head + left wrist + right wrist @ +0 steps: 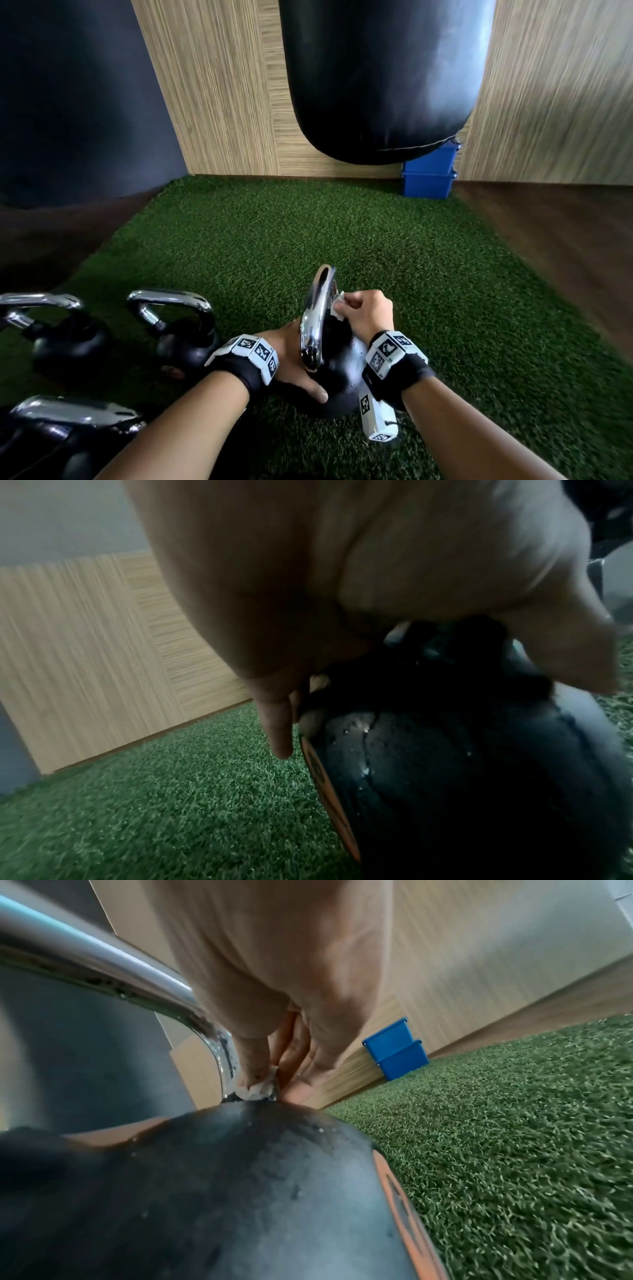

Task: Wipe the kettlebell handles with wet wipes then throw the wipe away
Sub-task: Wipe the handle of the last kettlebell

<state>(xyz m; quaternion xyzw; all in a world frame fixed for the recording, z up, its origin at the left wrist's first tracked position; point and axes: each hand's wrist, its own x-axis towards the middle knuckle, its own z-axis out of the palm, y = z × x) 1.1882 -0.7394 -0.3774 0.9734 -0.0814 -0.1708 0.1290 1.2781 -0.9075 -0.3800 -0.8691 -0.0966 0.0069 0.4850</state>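
A black kettlebell (342, 373) with a chrome handle (317, 315) stands on the green turf in front of me. My left hand (294, 363) lies against its left side, thumb (313, 389) across the ball and fingers spread over the black body (445, 777). My right hand (366, 313) pinches a crumpled white wet wipe (337, 303) against the far leg of the handle. In the right wrist view the wipe (255, 1089) is pressed where the chrome handle (103, 958) meets the ball (222, 1191). Drops of wet show on the ball.
Three more chrome-handled kettlebells (178, 329) (51, 329) (68, 431) stand at my left on the turf (342, 233). A black punch bag (380, 75) hangs ahead. Stacked blue boxes (428, 174) sit by the wooden wall, with dark wood floor to the right.
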